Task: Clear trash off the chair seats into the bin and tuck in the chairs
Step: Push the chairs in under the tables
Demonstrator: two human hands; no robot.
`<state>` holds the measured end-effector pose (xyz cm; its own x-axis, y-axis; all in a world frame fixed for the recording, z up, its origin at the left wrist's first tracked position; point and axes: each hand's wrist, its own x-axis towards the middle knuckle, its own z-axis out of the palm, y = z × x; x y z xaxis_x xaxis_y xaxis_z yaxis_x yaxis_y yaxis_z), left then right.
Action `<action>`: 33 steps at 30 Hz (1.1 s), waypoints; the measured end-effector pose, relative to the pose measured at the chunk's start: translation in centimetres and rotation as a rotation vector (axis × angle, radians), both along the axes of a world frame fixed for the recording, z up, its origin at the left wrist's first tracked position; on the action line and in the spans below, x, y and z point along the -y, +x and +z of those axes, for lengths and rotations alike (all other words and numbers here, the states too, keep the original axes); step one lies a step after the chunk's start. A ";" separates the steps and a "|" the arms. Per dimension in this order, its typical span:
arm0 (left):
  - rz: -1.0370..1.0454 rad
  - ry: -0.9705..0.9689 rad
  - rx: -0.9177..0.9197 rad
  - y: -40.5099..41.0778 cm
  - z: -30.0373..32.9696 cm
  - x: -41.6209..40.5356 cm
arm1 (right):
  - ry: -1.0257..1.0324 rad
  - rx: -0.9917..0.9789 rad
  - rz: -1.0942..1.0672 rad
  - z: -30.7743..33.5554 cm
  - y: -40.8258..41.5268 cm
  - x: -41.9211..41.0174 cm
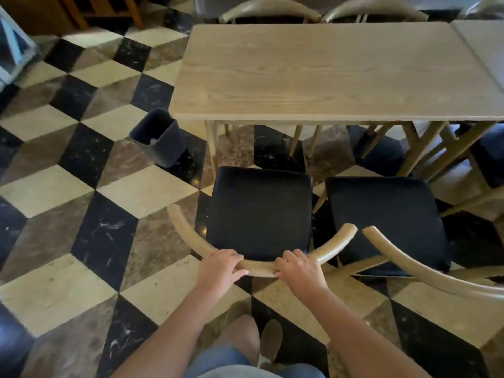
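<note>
Pale matt wooden table (327,75), dark cloth-like chair seat (260,211), glossy marbled stone floor (68,186).

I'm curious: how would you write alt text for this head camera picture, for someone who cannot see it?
Seen from above, a person's left hand and right hand grip the curved wooden backrest of a black-seated chair pulled out from a light wooden table. A second chair stands to its right, and a dark bin sits on the checkered floor.
</note>
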<state>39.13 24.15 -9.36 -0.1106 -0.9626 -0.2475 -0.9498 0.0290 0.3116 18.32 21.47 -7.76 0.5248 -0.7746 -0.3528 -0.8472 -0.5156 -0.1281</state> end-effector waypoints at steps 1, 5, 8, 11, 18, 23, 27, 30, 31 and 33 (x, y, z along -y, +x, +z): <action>0.004 0.005 -0.002 -0.1 0.0 0.5 | 0.000 -0.005 -0.002 0.0 -0.1 0.6; -0.002 0.017 0.018 -0.4 -0.3 3.4 | -0.006 -0.020 0.008 -0.2 -0.6 3.3; -0.006 0.003 0.034 -0.6 -0.3 6.0 | -0.030 -0.014 0.012 -0.4 -0.7 5.9; 0.001 -0.015 0.042 -0.5 -0.2 9.0 | -0.038 -0.020 0.006 -0.4 -0.5 9.2; 0.013 -0.045 0.004 0.2 0.0 16.6 | -0.043 -0.061 -0.001 -0.1 0.5 17.2; 0.029 -0.059 -0.014 1.4 -0.3 21.8 | -0.028 -0.035 0.010 -0.6 1.4 22.6; 0.043 -0.090 -0.026 2.0 -0.3 25.4 | -0.048 -0.092 -0.004 -0.2 2.2 26.5; 0.050 -0.106 -0.035 2.4 -0.2 27.8 | -0.026 -0.062 0.005 -0.6 2.5 28.6; 0.053 -0.109 -0.037 2.4 -0.1 28.5 | -0.045 -0.058 0.009 -0.7 2.5 29.4; 0.056 -0.115 -0.042 2.3 0.0 29.7 | -0.042 -0.061 0.016 -0.4 2.3 30.8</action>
<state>41.46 -5.56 -9.33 -0.0640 -0.9892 -0.1319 -0.9371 0.0141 0.3487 20.64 -9.32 -8.19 0.5157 -0.7811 -0.3521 -0.8445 -0.5328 -0.0549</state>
